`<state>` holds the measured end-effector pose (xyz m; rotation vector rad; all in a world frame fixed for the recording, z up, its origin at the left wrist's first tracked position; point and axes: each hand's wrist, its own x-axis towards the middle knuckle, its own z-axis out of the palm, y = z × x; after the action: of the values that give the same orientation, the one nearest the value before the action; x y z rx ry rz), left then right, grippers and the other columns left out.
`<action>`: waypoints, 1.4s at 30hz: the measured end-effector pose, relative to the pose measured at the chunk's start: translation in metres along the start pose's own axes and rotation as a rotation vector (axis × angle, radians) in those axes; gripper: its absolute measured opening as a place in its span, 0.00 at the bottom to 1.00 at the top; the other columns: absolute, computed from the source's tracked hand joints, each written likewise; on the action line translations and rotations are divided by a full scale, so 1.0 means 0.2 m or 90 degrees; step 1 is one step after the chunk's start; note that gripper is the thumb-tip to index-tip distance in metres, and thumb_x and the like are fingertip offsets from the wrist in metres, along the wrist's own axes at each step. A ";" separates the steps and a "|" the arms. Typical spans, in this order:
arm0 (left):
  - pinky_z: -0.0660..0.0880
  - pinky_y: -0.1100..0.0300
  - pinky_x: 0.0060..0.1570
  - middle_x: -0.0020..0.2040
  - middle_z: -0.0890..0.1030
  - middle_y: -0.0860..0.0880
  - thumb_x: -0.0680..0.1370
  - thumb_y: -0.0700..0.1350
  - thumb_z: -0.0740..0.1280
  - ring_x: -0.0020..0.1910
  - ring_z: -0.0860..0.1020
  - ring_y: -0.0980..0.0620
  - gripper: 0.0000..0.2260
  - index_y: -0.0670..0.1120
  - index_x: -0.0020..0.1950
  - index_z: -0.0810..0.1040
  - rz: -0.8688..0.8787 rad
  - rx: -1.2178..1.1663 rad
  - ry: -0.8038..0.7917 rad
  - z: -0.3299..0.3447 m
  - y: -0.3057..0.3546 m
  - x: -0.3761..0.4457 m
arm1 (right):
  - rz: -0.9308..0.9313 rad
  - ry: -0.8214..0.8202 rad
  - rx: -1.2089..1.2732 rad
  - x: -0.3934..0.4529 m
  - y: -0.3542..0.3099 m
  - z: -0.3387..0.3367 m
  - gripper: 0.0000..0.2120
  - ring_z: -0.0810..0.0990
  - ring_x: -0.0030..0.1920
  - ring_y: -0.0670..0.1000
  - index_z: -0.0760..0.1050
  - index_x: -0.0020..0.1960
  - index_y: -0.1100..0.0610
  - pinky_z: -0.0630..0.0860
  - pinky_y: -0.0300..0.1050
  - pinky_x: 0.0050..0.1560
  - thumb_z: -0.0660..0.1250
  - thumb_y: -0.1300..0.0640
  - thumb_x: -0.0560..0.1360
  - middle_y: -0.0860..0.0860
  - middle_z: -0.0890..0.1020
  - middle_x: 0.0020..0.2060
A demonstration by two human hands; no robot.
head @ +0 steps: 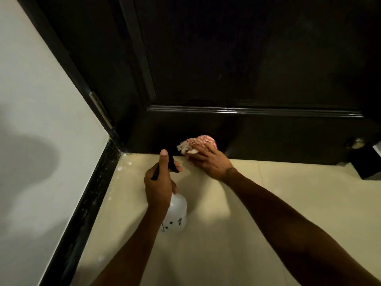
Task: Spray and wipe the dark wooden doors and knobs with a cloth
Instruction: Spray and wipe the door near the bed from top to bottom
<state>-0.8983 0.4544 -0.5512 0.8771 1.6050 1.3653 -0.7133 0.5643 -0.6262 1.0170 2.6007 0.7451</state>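
- The door (237, 65) was so dark that its surface detail was hard to read; only one raised moulding line across its lower part caught light, and its top and right side ran out of frame.
- One knob-like round fitting (355, 143) sat low at the door's right edge, dim and blurred; whether it was a knob or a stopper could not be told.
- A black object (366, 164) beside it was cut off by the right edge.
- One cloth (196, 145), red-and-white patterned and bunched, was pressed against the door's bottom rail, just above the floor (268, 203).
- The right hand (210, 162) lay over the cloth, fingers partly buried in it; its grip seemed closed round the bunch, though the fingertips were hidden.
- One white bottle (177, 213) with small dark marks was held near the floor, left of the cloth; its neck and most of its black spray head (172, 165) were hidden by the left hand (159, 185).
- That hand's grip was closed on the bottle's neck, with one finger stretched up along the spray head.
- Whether the bottle touched the floor could not be told.
- Two bare forearms entered from the bottom edge, both cut off.
- One metal hinge (100, 110) showed on the door frame at left, beside the white wall (31, 100).
- White specks dotted the floor near the corner.
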 end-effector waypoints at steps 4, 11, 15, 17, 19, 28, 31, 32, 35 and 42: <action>0.71 0.57 0.27 0.41 0.87 0.48 0.83 0.63 0.59 0.29 0.76 0.43 0.26 0.43 0.46 0.85 -0.018 0.017 0.036 -0.07 -0.03 0.00 | 0.025 -0.049 0.002 0.23 -0.14 -0.10 0.33 0.40 0.81 0.58 0.48 0.83 0.49 0.29 0.59 0.72 0.61 0.55 0.83 0.51 0.46 0.83; 0.70 0.60 0.24 0.41 0.87 0.46 0.85 0.59 0.59 0.28 0.77 0.50 0.25 0.41 0.47 0.85 -0.008 0.023 0.028 -0.07 -0.02 -0.01 | -0.034 -0.004 -0.028 -0.04 0.05 -0.01 0.28 0.61 0.79 0.58 0.70 0.76 0.49 0.32 0.56 0.78 0.67 0.56 0.76 0.52 0.69 0.77; 0.70 0.62 0.23 0.42 0.87 0.44 0.85 0.58 0.59 0.26 0.75 0.51 0.25 0.40 0.47 0.85 0.000 0.023 0.013 -0.05 0.00 -0.05 | 0.031 -0.036 -0.009 -0.42 0.17 0.16 0.26 0.71 0.72 0.59 0.73 0.73 0.51 0.50 0.61 0.77 0.62 0.53 0.75 0.52 0.79 0.68; 0.71 0.62 0.23 0.42 0.87 0.45 0.85 0.59 0.59 0.25 0.74 0.51 0.25 0.40 0.47 0.84 0.014 0.026 0.004 -0.02 0.03 -0.07 | 0.102 0.004 -0.001 -0.61 0.26 0.18 0.30 0.65 0.74 0.60 0.66 0.76 0.50 0.48 0.63 0.76 0.62 0.55 0.74 0.53 0.77 0.70; 0.71 0.61 0.24 0.43 0.87 0.45 0.85 0.59 0.59 0.24 0.73 0.50 0.25 0.40 0.48 0.84 0.021 0.024 -0.009 0.01 0.07 -0.09 | 0.175 0.009 0.022 -0.74 0.34 0.14 0.37 0.60 0.75 0.61 0.61 0.79 0.50 0.42 0.62 0.78 0.69 0.61 0.72 0.56 0.73 0.73; 0.69 0.56 0.27 0.41 0.87 0.45 0.83 0.61 0.61 0.27 0.74 0.47 0.24 0.43 0.47 0.84 0.028 -0.060 -0.007 0.07 0.34 -0.18 | 0.248 0.109 0.023 -0.52 0.39 -0.15 0.34 0.59 0.79 0.62 0.59 0.81 0.48 0.49 0.67 0.76 0.52 0.61 0.75 0.51 0.67 0.78; 0.69 0.57 0.28 0.41 0.87 0.44 0.83 0.61 0.62 0.30 0.75 0.43 0.24 0.42 0.47 0.85 0.048 -0.074 -0.009 0.07 0.41 -0.21 | 0.223 0.143 0.028 -0.40 0.38 -0.25 0.33 0.59 0.79 0.62 0.58 0.81 0.49 0.51 0.67 0.76 0.53 0.60 0.76 0.52 0.63 0.79; 0.69 0.57 0.27 0.40 0.87 0.45 0.83 0.61 0.62 0.29 0.75 0.43 0.24 0.42 0.47 0.85 0.054 -0.065 -0.010 0.07 0.45 -0.22 | 0.220 0.137 0.031 -0.40 0.38 -0.27 0.34 0.59 0.79 0.62 0.57 0.82 0.49 0.51 0.67 0.76 0.54 0.61 0.76 0.52 0.62 0.80; 0.69 0.58 0.25 0.38 0.87 0.46 0.84 0.61 0.61 0.25 0.73 0.47 0.25 0.42 0.46 0.85 0.067 -0.034 -0.016 0.08 0.54 -0.24 | 0.248 0.124 0.064 -0.52 0.37 -0.24 0.37 0.59 0.79 0.61 0.58 0.82 0.49 0.56 0.66 0.77 0.57 0.64 0.74 0.52 0.61 0.80; 0.67 0.61 0.23 0.39 0.87 0.45 0.84 0.61 0.60 0.21 0.70 0.52 0.25 0.42 0.46 0.85 0.116 -0.016 -0.080 0.20 0.77 -0.29 | 0.629 0.260 0.434 -0.96 0.46 -0.18 0.41 0.64 0.77 0.61 0.64 0.79 0.48 0.72 0.60 0.69 0.70 0.70 0.71 0.51 0.63 0.79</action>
<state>-0.8391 0.4438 -0.3927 1.0944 1.4384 1.4225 -0.5361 0.4766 -0.5371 2.6872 2.6058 0.1816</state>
